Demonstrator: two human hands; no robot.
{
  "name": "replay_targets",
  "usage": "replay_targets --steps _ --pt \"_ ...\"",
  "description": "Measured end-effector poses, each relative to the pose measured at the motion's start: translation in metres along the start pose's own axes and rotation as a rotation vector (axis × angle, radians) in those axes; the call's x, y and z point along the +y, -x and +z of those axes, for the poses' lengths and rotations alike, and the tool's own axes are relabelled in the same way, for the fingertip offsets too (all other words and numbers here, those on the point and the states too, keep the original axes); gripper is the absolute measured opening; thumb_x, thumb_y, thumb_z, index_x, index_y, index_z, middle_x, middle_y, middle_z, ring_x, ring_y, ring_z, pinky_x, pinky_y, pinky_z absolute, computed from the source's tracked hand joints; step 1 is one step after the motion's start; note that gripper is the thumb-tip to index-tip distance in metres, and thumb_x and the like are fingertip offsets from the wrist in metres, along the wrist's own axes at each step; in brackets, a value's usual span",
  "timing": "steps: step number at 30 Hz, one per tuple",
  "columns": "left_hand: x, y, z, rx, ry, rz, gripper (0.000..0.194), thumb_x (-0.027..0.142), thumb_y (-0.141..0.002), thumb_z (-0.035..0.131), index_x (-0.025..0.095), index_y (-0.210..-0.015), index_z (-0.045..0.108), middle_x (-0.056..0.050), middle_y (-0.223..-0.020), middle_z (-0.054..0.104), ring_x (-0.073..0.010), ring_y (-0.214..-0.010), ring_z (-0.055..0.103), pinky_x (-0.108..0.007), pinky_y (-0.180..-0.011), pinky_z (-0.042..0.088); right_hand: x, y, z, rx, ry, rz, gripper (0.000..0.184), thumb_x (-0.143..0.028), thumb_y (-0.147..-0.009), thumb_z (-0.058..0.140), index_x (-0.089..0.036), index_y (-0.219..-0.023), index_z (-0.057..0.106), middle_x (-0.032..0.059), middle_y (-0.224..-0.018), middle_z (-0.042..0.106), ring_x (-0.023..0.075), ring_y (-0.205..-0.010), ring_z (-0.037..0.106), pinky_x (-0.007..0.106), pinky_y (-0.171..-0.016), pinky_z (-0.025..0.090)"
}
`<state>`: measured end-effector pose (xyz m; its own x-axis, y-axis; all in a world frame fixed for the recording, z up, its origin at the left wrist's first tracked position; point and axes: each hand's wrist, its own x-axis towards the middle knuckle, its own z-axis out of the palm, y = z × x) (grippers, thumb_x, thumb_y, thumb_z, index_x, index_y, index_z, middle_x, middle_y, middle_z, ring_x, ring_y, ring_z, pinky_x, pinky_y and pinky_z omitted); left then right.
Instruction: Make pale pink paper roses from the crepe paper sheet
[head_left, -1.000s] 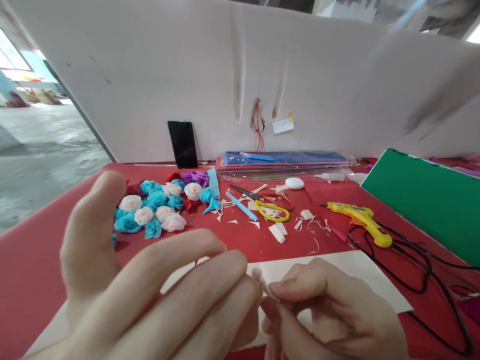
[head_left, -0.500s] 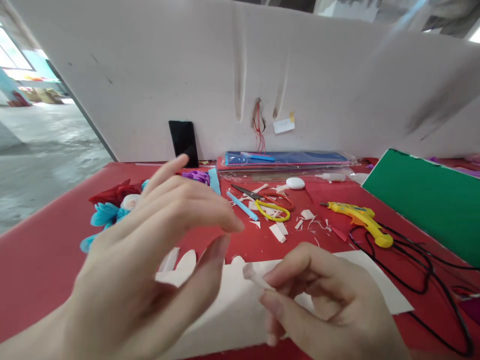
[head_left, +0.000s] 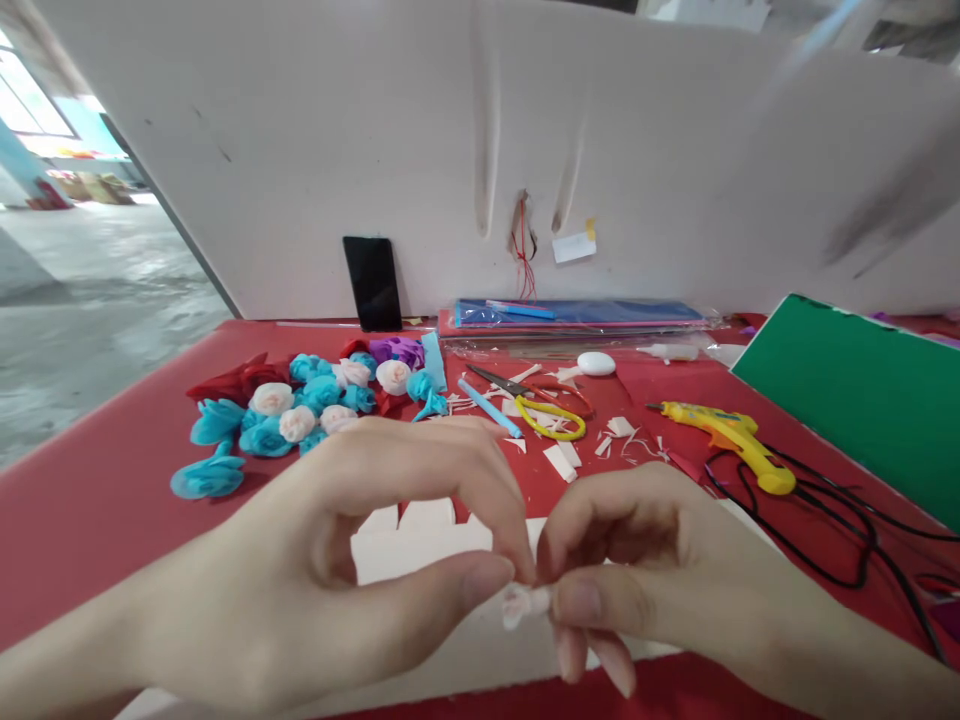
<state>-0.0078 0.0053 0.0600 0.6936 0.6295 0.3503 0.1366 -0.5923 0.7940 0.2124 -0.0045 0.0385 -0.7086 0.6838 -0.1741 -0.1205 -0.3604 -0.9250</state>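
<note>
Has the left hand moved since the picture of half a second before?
Yes, the left hand moved downward in the view, judged against the phone: then it overlapped the phone's lower part; now it is well below, near the small pale piece.

On my feed I count two hands [head_left: 322, 570] [head_left: 660, 570], one phone [head_left: 373, 284], one glue gun [head_left: 716, 428], one pair of scissors [head_left: 521, 396]. I see five pale roses [head_left: 297, 424] on the worktop [head_left: 97, 450]

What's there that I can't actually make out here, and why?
All in the head view:
Pale bud: its right end, hidden by the right hand.
Left hand: whether it touches the bud; too blurred.
Pale sheet: partly covered by both hands.
Green board: cut off by the right edge.
Wall note: any writing, too small to read.
</note>
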Motion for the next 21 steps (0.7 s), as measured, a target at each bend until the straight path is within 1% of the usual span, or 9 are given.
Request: replay_targets --steps 7,13,16,19,21 --pt "0.0001 0.0006 0.0002 0.008 -0.017 -0.038 0.012 0.013 -0.086 0.056 0.023 -0.082 0.061 0.007 -0.077 0.064 -0.0093 -0.073 0.061 -0.021 -0.071 0.050 -0.0012 -0.0064 0.0014 0.000 -0.003 0.023 0.019 -0.027 -0.080 0.076 -0.012 -0.075 0.065 -0.0003 -0.063 0.066 0.0016 -0.048 0.054 0.011 -0.048 0.044" --pt "0.0005 0.0010 0.0037 0.049 0.003 -0.043 0.014 0.010 -0.081 0.060 0.023 -0.079 0.063 0.008 -0.072 0.064 -0.0094 -0.069 0.059 -0.021 -0.069 0.050 -0.0011 -0.0083 0.0010 0.009 0.001 0.031 0.022 -0.029 -0.077 0.078 -0.012 -0.073 0.065 -0.0003 -0.061 0.065 0.0016 -0.045 0.052 0.011 -0.044 0.042" --pt "0.0014 -0.0009 0.0033 0.045 0.012 -0.049 0.014 0.010 -0.080 0.062 0.023 -0.077 0.063 0.008 -0.071 0.063 -0.0090 -0.068 0.059 -0.021 -0.070 0.050 -0.0007 -0.0088 0.0002 0.007 -0.009 0.045 0.022 -0.029 -0.076 0.078 -0.012 -0.073 0.065 -0.0002 -0.060 0.065 0.0018 -0.045 0.053 0.010 -0.043 0.042" --pt "0.0022 -0.0011 0.0037 0.048 -0.006 -0.047 0.016 0.007 -0.077 0.061 0.023 -0.075 0.062 0.009 -0.070 0.063 -0.0084 -0.067 0.060 -0.021 -0.073 0.050 -0.0008 -0.0091 0.0002 -0.003 -0.012 0.064 0.024 -0.031 -0.075 0.079 -0.011 -0.073 0.065 -0.0002 -0.059 0.064 0.0015 -0.044 0.052 0.009 -0.042 0.041" --pt "0.0022 -0.0002 0.0054 0.058 -0.019 -0.051 0.018 0.005 -0.075 0.060 0.023 -0.074 0.061 0.010 -0.068 0.062 -0.0078 -0.065 0.059 -0.020 -0.071 0.050 -0.0009 -0.0093 0.0000 -0.009 -0.012 0.073 0.025 -0.032 -0.074 0.079 -0.011 -0.073 0.065 -0.0001 -0.059 0.065 0.0013 -0.043 0.052 0.009 -0.041 0.040"
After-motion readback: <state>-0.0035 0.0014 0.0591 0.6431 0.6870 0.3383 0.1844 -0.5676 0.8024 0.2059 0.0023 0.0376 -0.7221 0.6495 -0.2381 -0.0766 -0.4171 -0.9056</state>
